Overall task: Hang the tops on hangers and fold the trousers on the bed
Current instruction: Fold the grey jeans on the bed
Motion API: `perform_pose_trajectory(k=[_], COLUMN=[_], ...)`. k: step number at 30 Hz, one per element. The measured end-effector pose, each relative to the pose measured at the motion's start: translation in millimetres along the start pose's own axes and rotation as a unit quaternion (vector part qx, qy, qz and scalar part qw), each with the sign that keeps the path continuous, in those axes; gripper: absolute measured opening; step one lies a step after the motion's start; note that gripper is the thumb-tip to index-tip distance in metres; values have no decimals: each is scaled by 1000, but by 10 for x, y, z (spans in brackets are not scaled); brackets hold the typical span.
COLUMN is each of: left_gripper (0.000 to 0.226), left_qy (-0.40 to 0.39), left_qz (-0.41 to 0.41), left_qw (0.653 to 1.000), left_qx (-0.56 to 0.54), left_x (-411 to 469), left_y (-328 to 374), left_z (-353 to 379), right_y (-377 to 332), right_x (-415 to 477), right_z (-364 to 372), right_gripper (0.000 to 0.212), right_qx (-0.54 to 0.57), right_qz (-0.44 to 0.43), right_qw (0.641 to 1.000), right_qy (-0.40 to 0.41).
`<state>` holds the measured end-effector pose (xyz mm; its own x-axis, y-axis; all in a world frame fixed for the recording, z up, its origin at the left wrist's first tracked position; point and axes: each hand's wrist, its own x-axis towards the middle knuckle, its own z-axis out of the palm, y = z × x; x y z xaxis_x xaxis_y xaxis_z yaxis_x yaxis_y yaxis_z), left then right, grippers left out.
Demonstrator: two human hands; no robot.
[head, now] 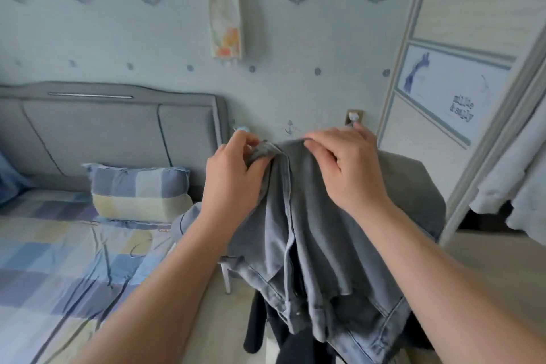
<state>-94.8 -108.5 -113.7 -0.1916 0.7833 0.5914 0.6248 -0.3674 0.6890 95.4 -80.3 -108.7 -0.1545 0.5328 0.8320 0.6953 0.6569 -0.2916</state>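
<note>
The bed (59,260) fills the lower left of the frame, and that checked sheet is where I judge these trousers (313,230) have to end up, so the step in hand is to get them properly sorted in the air before I swing them over. To do it well I want the two legs lying flat on each other, seams matched and no twist along the length, then carry them left and lay them on the open sheet below the pillow (139,192) – not on top of it. The grey denim hangs from the centre of the frame down to the lower right, its waistband and pockets at the bottom, draping over a dark garment (266,328) beneath. Both hands are at its top edge, near each other, the cloth falling away below them. My right hand (348,165) lies over the top fold with fingers curled down onto the fabric, holding it; its thumb I cannot see. My left hand (233,174) pinches a small bunched bit of the same edge between curled fingers and thumb – a tight, narrow grip I should widen before pulling the legs straight.
</note>
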Motion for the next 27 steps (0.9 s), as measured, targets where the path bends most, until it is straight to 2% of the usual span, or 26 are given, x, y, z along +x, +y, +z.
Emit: perform_pose_trajectory(k=[9, 11, 14, 16, 19, 22, 24, 27], left_gripper=[42, 45, 49, 38, 19, 44, 62, 63], left_qy=[72, 64, 4, -15, 6, 0, -18, 0], left_qz=[-35, -39, -46, -65, -105, -161, -231, -329], left_qw=[995, 993, 992, 989, 983, 979, 969, 944], left_qx=[-61, -87, -119, -129, -149, -123, -86, -38], left_x=[514, 554, 459, 303, 8, -370, -715, -1340], left_y=[-111, -185, -374, -568, -922, -1340, -1675, -2255], left_z=[-1804, -2288, -3017, -3485, -4136, -4732, -5062, -5471], right_y=[-1644, -2075, -2728, -3179, -3851, -4458, -4827, -5309], right_x=[1217, 1427, 1688, 1815, 1915, 1896, 1836, 1642], right_z=[517, 710, 1033, 1264, 1692, 2203, 2556, 3153], right_gripper=[23, 20, 19, 20, 25, 30, 32, 33], right_qx=[66, 93, 139, 175, 225, 272, 305, 313], right_qz=[-120, -141, -168, -178, -189, -176, -157, -126], right_qw=[989, 983, 973, 965, 955, 946, 938, 929], right_qy=[55, 65, 78, 77, 41, -12, -55, -154])
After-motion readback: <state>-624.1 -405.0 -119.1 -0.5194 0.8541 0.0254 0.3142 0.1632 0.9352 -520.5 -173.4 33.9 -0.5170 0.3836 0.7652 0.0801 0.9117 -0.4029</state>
